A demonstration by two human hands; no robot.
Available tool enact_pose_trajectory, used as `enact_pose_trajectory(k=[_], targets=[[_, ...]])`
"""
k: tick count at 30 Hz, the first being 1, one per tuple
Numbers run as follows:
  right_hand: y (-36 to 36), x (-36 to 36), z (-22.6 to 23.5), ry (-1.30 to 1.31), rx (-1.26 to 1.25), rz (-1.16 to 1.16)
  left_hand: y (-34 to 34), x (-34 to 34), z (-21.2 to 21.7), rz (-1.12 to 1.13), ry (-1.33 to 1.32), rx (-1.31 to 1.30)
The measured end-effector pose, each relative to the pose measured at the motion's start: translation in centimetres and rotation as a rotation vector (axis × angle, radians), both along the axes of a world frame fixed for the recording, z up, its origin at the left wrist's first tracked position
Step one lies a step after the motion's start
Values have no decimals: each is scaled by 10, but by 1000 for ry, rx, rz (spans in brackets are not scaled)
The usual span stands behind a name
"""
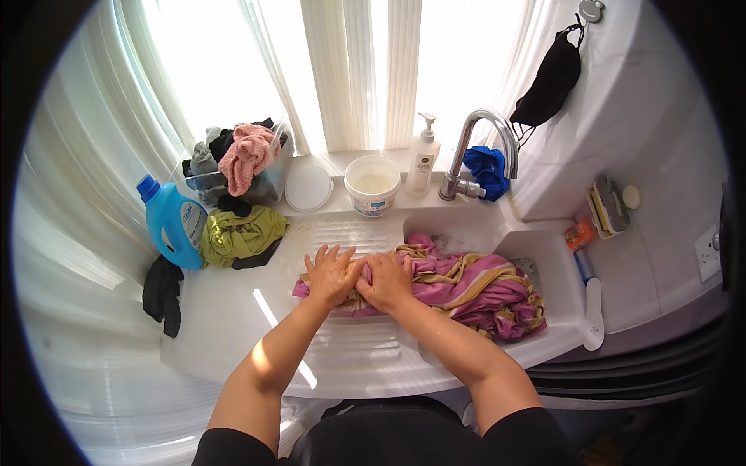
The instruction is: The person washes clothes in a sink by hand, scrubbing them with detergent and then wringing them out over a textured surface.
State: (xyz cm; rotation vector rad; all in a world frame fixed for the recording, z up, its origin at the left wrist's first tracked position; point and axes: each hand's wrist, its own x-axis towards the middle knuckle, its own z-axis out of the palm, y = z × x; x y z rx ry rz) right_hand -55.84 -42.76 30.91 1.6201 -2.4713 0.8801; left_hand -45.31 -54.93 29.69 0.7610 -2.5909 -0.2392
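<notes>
You get glaring daylight through curtains [324,70] past the far edge of the sink [210,326]; a streak [285,339] lights its left; cloth [466,283] looks sharp, outer lines bend.

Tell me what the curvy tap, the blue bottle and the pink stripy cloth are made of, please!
The curvy tap looks like shiny metal, probably chromed: it has mirror-like highlights. The blue bottle seems to be smooth plastic, judging by its even colour and moulded shape. The pink stripy cloth looks like soft fabric, because it bunches into folds; I can't tell which fibre.
</notes>
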Motion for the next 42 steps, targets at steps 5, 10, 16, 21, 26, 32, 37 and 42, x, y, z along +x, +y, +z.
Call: enact_pose_trajectory(k=[5, 10, 16, 21, 26, 32, 37, 42], targets=[[82, 23, -34, 303, -192, 328, 87, 80, 13, -258, 89, -103], [-8, -26, -23, 124, -54, 143, 10, -9, 2, -21, 153, 43], [-13, -45, -20, -419, -155, 131, -25, -25, -1, -27, 196, 285], [126, -103, 24, -39, 598, 95, 2, 24, 35, -547, 210, -18], [127, -115, -21, 73, 602, -8, 3, 13, 27, -355, 72, 81], [128, -113, -39, -135, 62, -96, 36, 6, 83, -291, 313, -8], [147, -141, 68, -207, -406, -178, 34, 34, 132, -163, 540, 128], [133, -144, 165, -226, -665, -178, 37, 20, 186, -209, 834, 256]])
